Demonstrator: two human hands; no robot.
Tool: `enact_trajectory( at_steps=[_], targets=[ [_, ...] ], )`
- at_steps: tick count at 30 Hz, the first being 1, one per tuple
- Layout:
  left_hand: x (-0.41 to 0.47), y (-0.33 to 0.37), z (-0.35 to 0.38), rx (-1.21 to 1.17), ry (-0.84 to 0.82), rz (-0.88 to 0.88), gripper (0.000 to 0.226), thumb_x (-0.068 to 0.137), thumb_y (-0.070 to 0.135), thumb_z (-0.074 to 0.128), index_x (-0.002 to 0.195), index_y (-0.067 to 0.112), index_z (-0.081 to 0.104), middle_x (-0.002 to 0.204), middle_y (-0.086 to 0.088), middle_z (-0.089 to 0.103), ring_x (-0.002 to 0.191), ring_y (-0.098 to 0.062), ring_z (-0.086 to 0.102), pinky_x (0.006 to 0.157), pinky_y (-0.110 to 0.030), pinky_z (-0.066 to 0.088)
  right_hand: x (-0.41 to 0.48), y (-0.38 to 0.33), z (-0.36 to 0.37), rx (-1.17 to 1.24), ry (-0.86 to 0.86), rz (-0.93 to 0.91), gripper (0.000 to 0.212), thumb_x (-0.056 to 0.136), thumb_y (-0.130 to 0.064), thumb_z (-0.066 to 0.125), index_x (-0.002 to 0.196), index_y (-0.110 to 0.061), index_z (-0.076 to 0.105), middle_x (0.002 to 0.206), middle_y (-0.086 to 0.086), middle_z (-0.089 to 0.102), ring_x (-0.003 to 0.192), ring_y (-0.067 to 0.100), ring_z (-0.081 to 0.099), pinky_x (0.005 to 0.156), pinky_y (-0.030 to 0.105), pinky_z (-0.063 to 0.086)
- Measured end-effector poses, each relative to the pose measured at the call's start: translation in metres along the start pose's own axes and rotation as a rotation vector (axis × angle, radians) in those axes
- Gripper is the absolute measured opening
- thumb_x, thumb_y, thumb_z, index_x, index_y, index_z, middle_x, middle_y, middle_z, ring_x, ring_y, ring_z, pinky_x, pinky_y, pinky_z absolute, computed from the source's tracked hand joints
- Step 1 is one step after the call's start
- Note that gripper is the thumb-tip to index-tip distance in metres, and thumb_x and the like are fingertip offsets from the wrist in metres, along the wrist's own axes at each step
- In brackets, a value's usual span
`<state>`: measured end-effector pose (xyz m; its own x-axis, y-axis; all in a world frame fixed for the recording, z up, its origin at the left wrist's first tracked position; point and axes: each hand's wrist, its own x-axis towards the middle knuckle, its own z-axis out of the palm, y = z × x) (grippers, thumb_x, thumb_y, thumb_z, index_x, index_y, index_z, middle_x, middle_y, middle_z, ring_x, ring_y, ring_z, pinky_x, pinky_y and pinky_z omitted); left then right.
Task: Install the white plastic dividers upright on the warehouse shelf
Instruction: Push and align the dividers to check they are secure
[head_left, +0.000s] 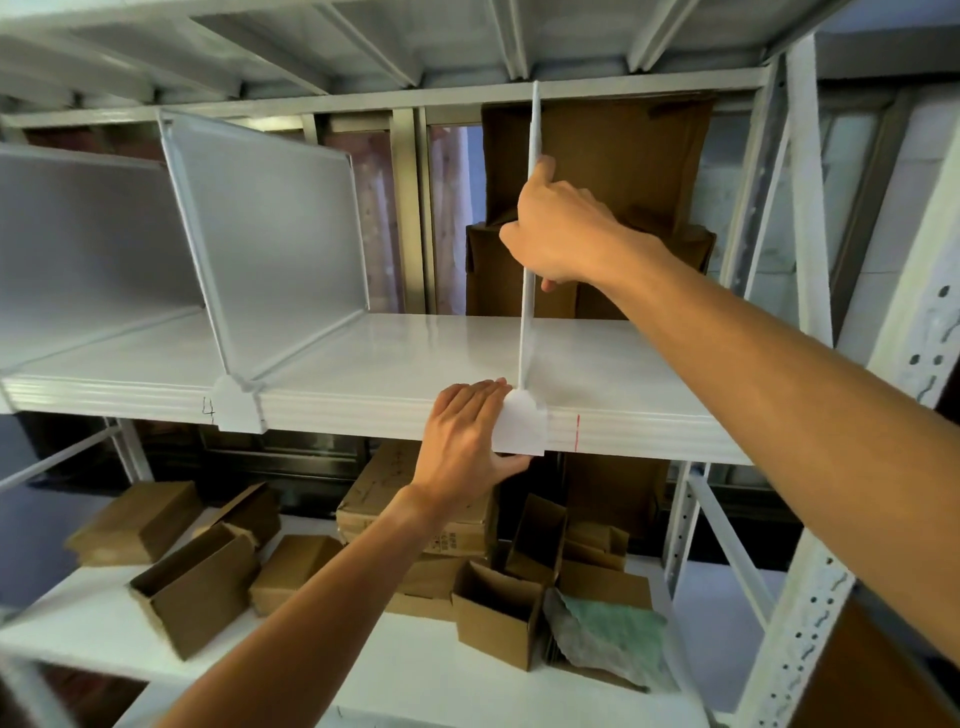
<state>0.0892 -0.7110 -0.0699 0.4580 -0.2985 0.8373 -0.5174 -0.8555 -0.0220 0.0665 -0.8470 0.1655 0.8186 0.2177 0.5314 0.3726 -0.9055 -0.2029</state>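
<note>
A white plastic divider (525, 322) stands upright and edge-on on the white shelf (395, 353), its clip (519, 423) hooked over the shelf's front lip. My right hand (561, 234) grips the divider's front edge about halfway up. My left hand (462, 441) lies against the shelf's front lip just left of the clip, fingers straight on top of the shelf and thumb under the clip. Two more dividers stand upright to the left: one (270, 234) with its clip (239, 402), and another (88, 239) at the far left edge.
A red pencil mark (577, 431) sits on the shelf lip just right of the clip. Brown cardboard (623, 171) stands behind the shelf. Several open cardboard boxes (197, 587) and a green cloth (613, 634) lie on the lower shelf. A perforated rack upright (810, 623) rises at the right.
</note>
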Motion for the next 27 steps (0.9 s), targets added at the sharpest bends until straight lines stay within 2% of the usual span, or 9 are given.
enact_trajectory(
  at_steps=[2,4,6,10,15,19,27],
  targets=[
    [0.003,0.007,0.006,-0.012,-0.001,0.002,0.077,0.068,0.054,0.080,0.126,0.008,0.061,0.129,-0.008,0.065,0.118,-0.024,0.061,0.107,-0.043,0.042,-0.004,0.009,-0.005,-0.001,-0.004,0.003,0.067,0.101,-0.022,0.043,0.153,-0.007,0.004,0.128,0.019,0.057,0.062,0.024,0.070,0.067,0.035,0.059],
    [0.005,0.013,0.010,-0.017,0.006,0.003,0.078,0.067,0.055,0.081,0.126,0.009,0.061,0.129,-0.007,0.065,0.118,-0.024,0.061,0.108,-0.043,0.041,-0.007,0.017,-0.009,0.000,0.001,0.004,0.068,0.102,-0.024,0.043,0.154,-0.007,0.002,0.121,0.018,0.060,0.062,0.023,0.070,0.064,0.033,0.059],
    [0.006,0.017,0.013,-0.018,0.023,0.012,0.078,0.067,0.055,0.081,0.126,0.008,0.061,0.129,-0.007,0.065,0.118,-0.024,0.061,0.108,-0.042,0.041,-0.008,0.021,-0.010,-0.006,0.006,-0.002,0.069,0.102,-0.025,0.044,0.154,-0.007,0.002,0.118,0.017,0.060,0.062,0.022,0.069,0.065,0.034,0.061],
    [0.008,0.023,0.017,-0.012,0.027,0.012,0.078,0.067,0.056,0.081,0.125,0.008,0.062,0.128,-0.007,0.065,0.117,-0.023,0.062,0.109,-0.040,0.040,-0.008,0.027,-0.011,-0.009,0.020,0.007,0.069,0.102,-0.025,0.044,0.154,-0.008,0.003,0.129,0.018,0.056,0.062,0.023,0.069,0.065,0.036,0.061],
    [0.009,0.026,0.019,-0.013,0.011,-0.004,0.078,0.067,0.057,0.081,0.126,0.010,0.061,0.128,-0.006,0.065,0.115,-0.023,0.062,0.107,-0.040,0.042,-0.009,0.030,-0.012,-0.016,0.026,0.016,0.068,0.102,-0.024,0.043,0.154,-0.007,0.003,0.127,0.018,0.058,0.059,0.023,0.070,0.069,0.039,0.062],
    [0.010,0.030,0.021,-0.007,0.025,-0.006,0.078,0.066,0.057,0.080,0.126,0.010,0.061,0.127,-0.006,0.066,0.114,-0.023,0.062,0.104,-0.038,0.043,-0.011,0.034,-0.015,-0.008,0.021,0.024,0.068,0.101,-0.023,0.043,0.154,-0.007,0.003,0.131,0.020,0.054,0.057,0.025,0.070,0.067,0.039,0.062],
    [0.014,0.046,0.026,0.005,0.066,-0.007,0.077,0.066,0.056,0.080,0.126,0.010,0.062,0.127,-0.004,0.065,0.114,-0.023,0.059,0.103,-0.040,0.041,-0.012,0.048,-0.019,0.008,0.031,0.043,0.066,0.100,-0.023,0.044,0.153,-0.010,0.007,0.115,0.016,0.056,0.056,0.025,0.070,0.061,0.039,0.063]
  ],
)
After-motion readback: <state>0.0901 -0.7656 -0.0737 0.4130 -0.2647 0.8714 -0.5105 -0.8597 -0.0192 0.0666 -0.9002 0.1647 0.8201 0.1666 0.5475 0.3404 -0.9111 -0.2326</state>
